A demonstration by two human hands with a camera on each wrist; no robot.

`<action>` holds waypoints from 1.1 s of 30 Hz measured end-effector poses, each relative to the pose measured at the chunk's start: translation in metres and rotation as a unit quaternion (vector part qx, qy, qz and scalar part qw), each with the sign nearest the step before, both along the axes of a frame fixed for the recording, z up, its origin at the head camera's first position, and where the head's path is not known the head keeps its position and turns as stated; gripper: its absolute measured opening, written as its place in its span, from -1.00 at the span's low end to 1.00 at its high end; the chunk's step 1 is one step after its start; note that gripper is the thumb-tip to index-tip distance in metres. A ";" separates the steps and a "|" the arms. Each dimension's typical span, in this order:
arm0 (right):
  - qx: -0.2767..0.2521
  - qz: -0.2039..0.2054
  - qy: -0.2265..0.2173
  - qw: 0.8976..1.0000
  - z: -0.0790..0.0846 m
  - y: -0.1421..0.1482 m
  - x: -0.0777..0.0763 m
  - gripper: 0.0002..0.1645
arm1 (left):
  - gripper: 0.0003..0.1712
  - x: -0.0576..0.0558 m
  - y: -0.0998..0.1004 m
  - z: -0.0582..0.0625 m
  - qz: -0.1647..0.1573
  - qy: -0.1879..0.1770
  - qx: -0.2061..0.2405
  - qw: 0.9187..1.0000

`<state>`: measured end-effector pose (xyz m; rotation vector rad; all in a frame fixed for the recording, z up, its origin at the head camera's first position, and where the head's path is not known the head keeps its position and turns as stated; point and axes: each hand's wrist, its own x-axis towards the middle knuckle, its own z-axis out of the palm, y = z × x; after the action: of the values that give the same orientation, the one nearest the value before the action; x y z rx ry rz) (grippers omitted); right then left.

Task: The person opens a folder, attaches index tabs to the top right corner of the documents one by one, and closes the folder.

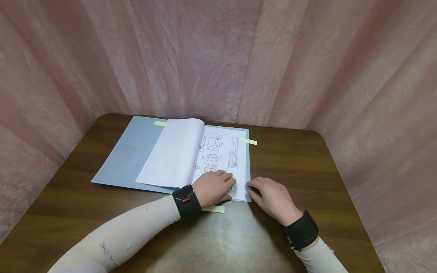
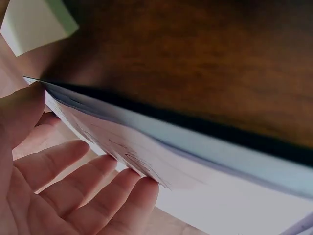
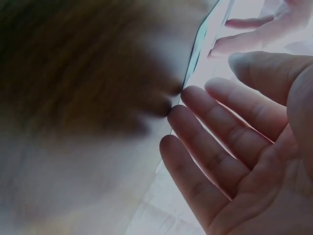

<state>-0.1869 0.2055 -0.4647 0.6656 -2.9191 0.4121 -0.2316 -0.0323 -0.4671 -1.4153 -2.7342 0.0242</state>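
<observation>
A light blue folder lies spread on the table, with white sheets inside. One sheet is turned over to the left and curves up near the fold. On the right is a page of technical drawings. My left hand rests on that page's lower part, fingers extended. In the left wrist view its thumb lies by the folder's near edge. Beside the folder's right edge is my right hand, its relaxed fingertips at or touching that edge; contact is hard to tell.
Pale green strips stick out at the folder's right edge, at its near edge and by the turned sheet's top. A brown wooden table carries everything. Pink curtains hang behind and along the sides.
</observation>
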 end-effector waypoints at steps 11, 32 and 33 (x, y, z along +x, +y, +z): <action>-0.012 -0.004 0.006 1.000 -0.002 0.001 0.001 -0.67 | -0.39 0.001 0.002 -0.001 -0.004 0.012 0.010 1.000; -0.026 -0.008 -0.009 1.000 -0.002 0.002 0.002 -0.67 | -0.61 -0.001 0.000 0.000 -0.019 0.011 0.023 0.999; -0.026 -0.008 -0.010 1.000 -0.002 0.002 0.002 -0.67 | -0.64 0.000 0.000 -0.001 -0.020 0.017 0.021 0.999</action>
<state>-0.1848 0.2078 -0.4668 0.6330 -2.9187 0.4933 -0.2320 -0.0318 -0.4679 -1.4449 -2.6616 -0.0119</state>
